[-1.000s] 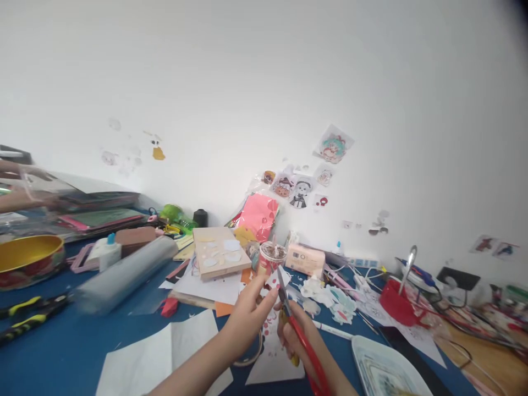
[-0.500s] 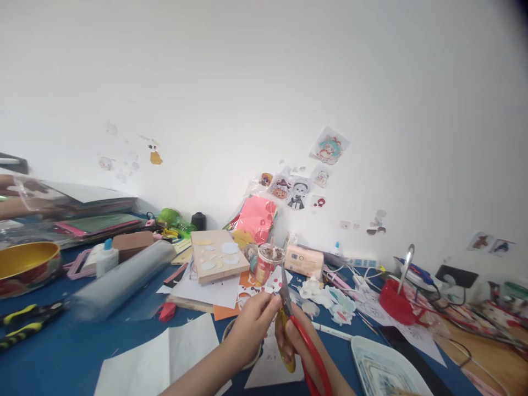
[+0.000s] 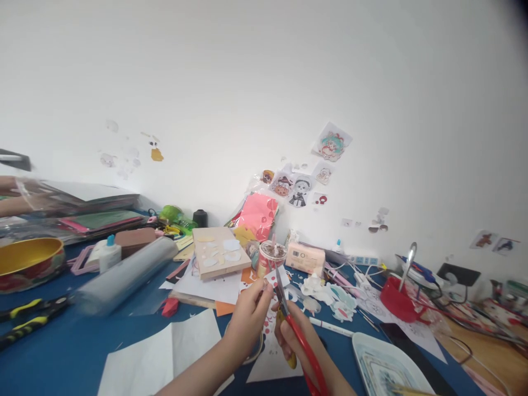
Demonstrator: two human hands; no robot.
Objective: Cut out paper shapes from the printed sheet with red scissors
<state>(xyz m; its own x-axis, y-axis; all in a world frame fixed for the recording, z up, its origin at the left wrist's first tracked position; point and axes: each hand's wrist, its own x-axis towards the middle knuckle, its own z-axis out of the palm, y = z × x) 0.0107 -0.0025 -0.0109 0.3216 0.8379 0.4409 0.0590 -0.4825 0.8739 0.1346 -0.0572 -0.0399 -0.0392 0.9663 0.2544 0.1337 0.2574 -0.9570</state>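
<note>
My right hand (image 3: 312, 334) is closed on a pair of scissors (image 3: 304, 342) with red and yellow handles, the blades pointing away from me. In my left hand (image 3: 246, 318), a small white paper piece with red dots (image 3: 285, 275) is pinched between thumb and fingers. The scissor blades lie against this paper; whether they are cutting into it I cannot tell. Below both hands lies a printed sheet (image 3: 272, 367) with red and grey spots. Behind the paper stands a lidded drink cup (image 3: 266, 265). A folded white sheet (image 3: 160, 352) rests left of my forearm.
A board with paper cut-outs (image 3: 220, 264) sits on papers. Left are a clear plastic roll (image 3: 127, 278), pliers (image 3: 35, 319) and a gold bowl (image 3: 31, 258). Right are a tray (image 3: 365, 352), a red holder (image 3: 398, 300) and a tissue pack (image 3: 305, 257). Another person's hand (image 3: 18, 206) touches plastic sleeves.
My left hand and the paper piece have shifted slightly, and the paper now sits higher beside the blades. The view has moved a little. The other person's hand remains at the sleeves.
</note>
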